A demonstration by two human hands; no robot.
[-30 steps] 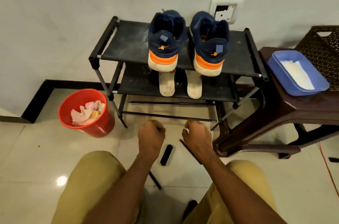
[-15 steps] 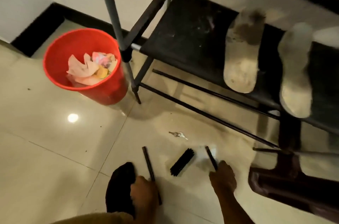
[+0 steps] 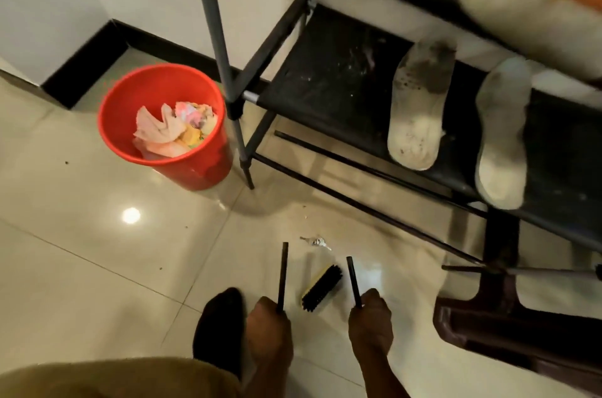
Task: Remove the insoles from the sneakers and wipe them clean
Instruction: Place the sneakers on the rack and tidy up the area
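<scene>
1. My left hand (image 3: pixel 268 329) is at six o'clock in view, its fingers curled tight round the lower end of the left black rod (image 3: pixel 282 274), which points toward twelve.
2. My right hand (image 3: pixel 369 324) is at its three o'clock, fingers wrapped round the lower end of the right black rod (image 3: pixel 352 278), which tilts slightly toward eleven.
3. A black-bristled brush (image 3: pixel 322 287) lies on the floor tiles between the rods, with small keys (image 3: pixel 315 241) at its twelve o'clock.
4. At two o'clock from my hands, the left insole (image 3: pixel 420 107) and right insole (image 3: pixel 503 134), both soiled, lie side by side on the shoe rack's lower shelf (image 3: pixel 325 88).
5. A blurred sneaker heel (image 3: pixel 505 7) sits above them at one o'clock.
6. A red bucket (image 3: pixel 195 169) of crumpled cloths (image 3: pixel 166 130) stands at ten o'clock, beside a rack leg.
7. My black-socked foot (image 3: pixel 221 329) is just beside my left hand, at nine o'clock.
</scene>
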